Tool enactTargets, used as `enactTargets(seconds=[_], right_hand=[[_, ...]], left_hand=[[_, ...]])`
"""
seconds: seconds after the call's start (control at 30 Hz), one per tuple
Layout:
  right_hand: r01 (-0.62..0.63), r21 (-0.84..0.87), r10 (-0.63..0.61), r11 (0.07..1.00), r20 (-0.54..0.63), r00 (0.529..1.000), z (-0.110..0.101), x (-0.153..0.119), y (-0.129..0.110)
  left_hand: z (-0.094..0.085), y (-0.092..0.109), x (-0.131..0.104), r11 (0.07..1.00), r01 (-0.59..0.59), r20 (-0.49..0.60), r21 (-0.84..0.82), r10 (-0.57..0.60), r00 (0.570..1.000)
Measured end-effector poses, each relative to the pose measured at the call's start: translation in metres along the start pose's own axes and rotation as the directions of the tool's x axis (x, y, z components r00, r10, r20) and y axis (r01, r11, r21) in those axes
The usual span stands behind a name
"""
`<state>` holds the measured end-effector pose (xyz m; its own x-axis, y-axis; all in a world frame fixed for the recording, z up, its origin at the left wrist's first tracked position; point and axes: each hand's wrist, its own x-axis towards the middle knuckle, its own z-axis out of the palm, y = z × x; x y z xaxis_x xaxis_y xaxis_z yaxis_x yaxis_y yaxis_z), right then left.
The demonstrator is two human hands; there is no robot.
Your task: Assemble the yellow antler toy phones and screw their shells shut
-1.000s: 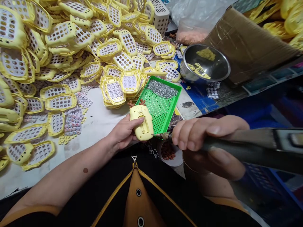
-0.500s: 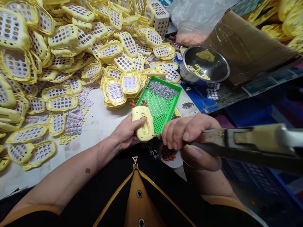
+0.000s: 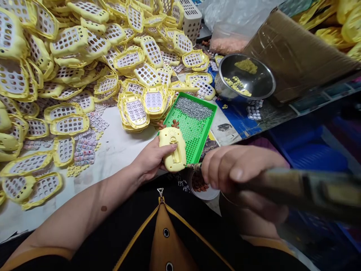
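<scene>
A pale yellow toy casing [image 3: 180, 135] with brown antlers shows its back and an open battery slot. My left hand [image 3: 150, 156] grips it from the left, thumb lying across the slot. My right hand [image 3: 242, 169] is wrapped round a long, dark power screwdriver [image 3: 284, 180], blurred toward the right edge. The tool's metal tip meets or nearly meets the casing's lower right corner. Just behind the casing lies a green perforated tray [image 3: 194, 139] with a heap of silver screws [image 3: 193, 108] at its far end.
Yellow perforated shells [image 3: 73, 41] are piled across the left and back. A steel bowl [image 3: 248, 90] of small yellow pieces stands right of the tray, beside a cardboard box [image 3: 299, 52]. A white cup [image 3: 207, 194] of brown parts sits below my right hand.
The casing and my left hand have shifted slightly right. My right hand and the screwdriver have moved right and a little down, showing more of the tool's tip.
</scene>
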<state>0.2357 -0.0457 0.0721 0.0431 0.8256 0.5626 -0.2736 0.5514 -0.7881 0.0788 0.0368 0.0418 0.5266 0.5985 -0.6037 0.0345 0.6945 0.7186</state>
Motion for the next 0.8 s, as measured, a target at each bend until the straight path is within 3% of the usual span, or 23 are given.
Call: enactTargets(seconds=[0.1, 0.23, 0.33, 0.4, 0.47, 0.53, 0.6, 0.67, 0.73, 0.8], right_hand=[[0.06, -0.045, -0.051, 0.997, 0.188, 0.981, -0.003, 0.004, -0.001], [0.016, -0.057, -0.01, 0.998, 0.104, 0.995, 0.0, 0.007, -0.004], [0.073, -0.044, -0.068, 0.996, 0.115, 0.991, 0.007, 0.006, -0.004], [0.006, -0.086, -0.009, 0.996, -0.039, 0.999, 0.013, 0.006, -0.003], [-0.123, -0.099, 0.094, 0.988, -0.255, 0.962, 0.017, 0.007, -0.004], [-0.207, -0.068, 0.172, 0.976, -0.35, 0.921, 0.019, 0.009, -0.007], [-0.186, -0.073, 0.161, 0.98, -0.257, 0.953, 0.016, 0.009, -0.014], [-0.086, -0.107, 0.075, 0.991, -0.102, 0.992, 0.007, 0.008, -0.023], [0.055, -0.122, -0.051, 0.991, 0.043, 0.998, -0.006, 0.008, -0.029], [0.088, -0.141, -0.07, 0.986, 0.131, 0.989, -0.019, 0.008, -0.028]], left_hand=[[0.002, 0.0, 0.001, 1.0, 0.001, 0.001, -0.006, -0.001, 1.0], [0.004, -0.001, 0.002, 0.998, 0.046, 0.048, -0.04, -0.044, 0.998], [0.004, -0.001, 0.004, 0.996, 0.083, 0.049, -0.036, -0.081, 0.995], [0.004, 0.0, 0.005, 0.997, 0.07, 0.016, -0.04, -0.07, 0.997], [0.003, 0.001, 0.005, 0.995, 0.08, 0.011, -0.06, -0.079, 0.997], [0.003, 0.0, 0.005, 0.992, 0.095, 0.033, -0.081, -0.092, 0.995], [0.006, -0.001, 0.004, 0.993, 0.078, 0.02, -0.089, -0.077, 0.997], [0.009, -0.002, 0.003, 0.995, 0.03, -0.031, -0.092, -0.033, 0.999], [0.01, -0.003, 0.002, 0.995, -0.013, -0.065, -0.103, 0.006, 0.998], [0.008, -0.005, 0.002, 0.993, -0.031, -0.059, -0.111, 0.024, 0.998]])
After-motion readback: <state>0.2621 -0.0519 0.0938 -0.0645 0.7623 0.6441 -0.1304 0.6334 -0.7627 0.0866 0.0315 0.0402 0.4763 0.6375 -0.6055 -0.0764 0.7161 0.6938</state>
